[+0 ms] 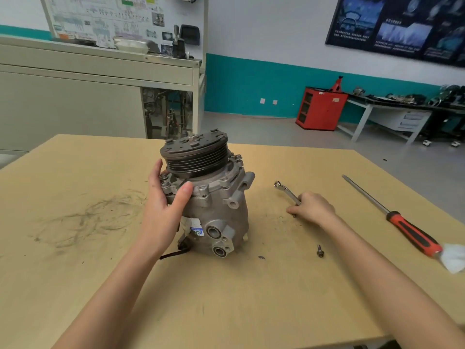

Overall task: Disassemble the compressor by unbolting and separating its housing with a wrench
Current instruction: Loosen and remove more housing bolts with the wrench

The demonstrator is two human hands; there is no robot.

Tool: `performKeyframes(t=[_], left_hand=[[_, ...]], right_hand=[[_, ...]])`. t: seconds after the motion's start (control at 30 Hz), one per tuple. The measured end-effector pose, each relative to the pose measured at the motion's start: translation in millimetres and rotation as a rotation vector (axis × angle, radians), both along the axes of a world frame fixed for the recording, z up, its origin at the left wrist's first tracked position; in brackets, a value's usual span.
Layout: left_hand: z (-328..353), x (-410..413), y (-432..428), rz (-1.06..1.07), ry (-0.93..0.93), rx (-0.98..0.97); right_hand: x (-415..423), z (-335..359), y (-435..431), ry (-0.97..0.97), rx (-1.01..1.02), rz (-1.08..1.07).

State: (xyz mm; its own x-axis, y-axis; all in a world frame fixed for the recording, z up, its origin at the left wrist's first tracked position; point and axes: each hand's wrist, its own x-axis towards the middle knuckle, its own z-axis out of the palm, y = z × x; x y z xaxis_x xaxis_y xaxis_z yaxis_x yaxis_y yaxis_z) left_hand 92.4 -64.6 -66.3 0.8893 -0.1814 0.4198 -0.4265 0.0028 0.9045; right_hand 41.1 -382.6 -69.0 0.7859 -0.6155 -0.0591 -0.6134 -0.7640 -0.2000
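Note:
A grey metal compressor (216, 210) stands tilted on the wooden table (100, 260), its dark grooved pulley (195, 157) on top and two round ports facing me. My left hand (164, 205) grips its upper housing from the left, thumb across the front. To the right, a silver wrench (285, 191) lies flat on the table; my right hand (312, 207) rests over its handle end with fingers curled on it. One loose bolt (320, 250) lies on the table in front of that hand. A black cable (173, 254) trails from the compressor's base.
A long screwdriver with a red and black handle (402, 227) lies at the right, its handle end by a white rag (453, 258) at the table edge. Dark grease smears (88, 220) mark the left of the table. A red cabinet (322, 109) and benches stand far behind.

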Motion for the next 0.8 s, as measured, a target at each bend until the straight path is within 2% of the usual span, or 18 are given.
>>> performKeyframes(t=[0.17,0.33,0.43,0.53,0.63,0.8], left_hand=[[-0.7,1.1,-0.9,0.012,-0.006,-0.002],[2.1,-0.8,-0.5,0.005,0.013,-0.023],[3.4,-3.1,0.0,0.002,0.029,-0.026],[4.3,-4.2,-0.1,-0.001,0.033,-0.032],[4.2,-4.5,-0.7,-0.003,0.027,-0.03],[7.9,-8.6,-0.2,-0.006,0.035,-0.005]], right_hand=[[-31.8,10.0,-3.6,-0.13,0.052,-0.014],[-97.5,0.0,-2.8,0.058,0.138,0.05],[-111.6,-9.1,5.6,0.035,0.097,0.039],[-106.8,-14.0,10.0,0.044,-0.055,0.045],[-83.6,-13.9,11.3,0.013,-0.122,0.055],[-25.7,-0.9,4.2,-0.066,-0.034,-0.021]])
